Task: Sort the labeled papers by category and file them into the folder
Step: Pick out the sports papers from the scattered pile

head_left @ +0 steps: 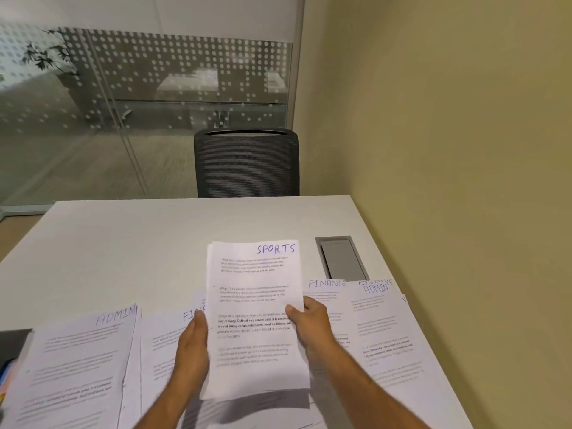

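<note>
a: what are the hands doing?

b: both hold one thin stack of sheets headed "sports" [255,317], lifted above the bench [123,243] and tilted toward the camera. the left hand [192,348] lies along the stack's left edge, fingers fairly straight against it; i cannot tell how the thumb sits. the right hand [311,320] pinches the right edge, thumb on the front of the top sheet and fingers behind.

a: and the other papers?

b: spread flat on the bench under and around the held stack. at the left, a pile headed "admin" [77,366]. just beside it, partly behind the left hand, a sheet whose heading starts "fin" [161,345]. to the right of the stack, a sheet headed "finance" [328,292], and overlapping it further right a pile headed "admin" [387,335], with another heading peeking out above it that i can't fully read.

a: the folder?

b: a dark object [14,345] shows at the far left edge with coloured bits below it; too cut off to say what it is.

a: anything else?

b: a grey cable hatch [340,258] set in the bench beyond the finance sheet, a dark mesh chair [246,162] at the far side, a dotted glass partition [139,88] behind it.
</note>
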The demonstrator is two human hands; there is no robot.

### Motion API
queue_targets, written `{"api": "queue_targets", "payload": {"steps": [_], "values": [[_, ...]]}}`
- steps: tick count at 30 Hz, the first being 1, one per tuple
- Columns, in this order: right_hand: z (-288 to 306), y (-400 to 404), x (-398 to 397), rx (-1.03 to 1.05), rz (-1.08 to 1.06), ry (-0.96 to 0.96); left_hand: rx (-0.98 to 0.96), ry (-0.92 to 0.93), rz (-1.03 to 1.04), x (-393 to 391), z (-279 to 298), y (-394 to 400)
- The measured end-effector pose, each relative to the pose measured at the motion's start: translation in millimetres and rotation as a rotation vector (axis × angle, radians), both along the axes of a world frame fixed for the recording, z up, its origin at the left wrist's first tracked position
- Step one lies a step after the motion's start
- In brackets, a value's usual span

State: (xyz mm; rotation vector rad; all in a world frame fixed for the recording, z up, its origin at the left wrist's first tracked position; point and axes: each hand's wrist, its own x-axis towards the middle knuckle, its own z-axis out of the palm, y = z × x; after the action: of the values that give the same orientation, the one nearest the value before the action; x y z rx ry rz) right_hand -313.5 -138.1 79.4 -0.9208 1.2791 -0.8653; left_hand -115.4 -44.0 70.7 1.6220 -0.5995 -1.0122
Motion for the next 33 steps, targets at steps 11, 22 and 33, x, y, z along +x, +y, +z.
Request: {"api": "queue_targets", "payload": {"steps": [11, 22, 33], "values": [[-20, 36, 22, -0.211, 0.048, 0.057, -0.1, -0.23, -0.017, 12, -4, 21], [-38, 18, -25, -0.351, 0.162, 0.642, -0.017, -0.268, 0.09, 31, -7, 9], [-102, 54, -110, -0.259, 0.497, 1.116, 0.033, -0.265, 0.196, 52, -16, 15]]}}
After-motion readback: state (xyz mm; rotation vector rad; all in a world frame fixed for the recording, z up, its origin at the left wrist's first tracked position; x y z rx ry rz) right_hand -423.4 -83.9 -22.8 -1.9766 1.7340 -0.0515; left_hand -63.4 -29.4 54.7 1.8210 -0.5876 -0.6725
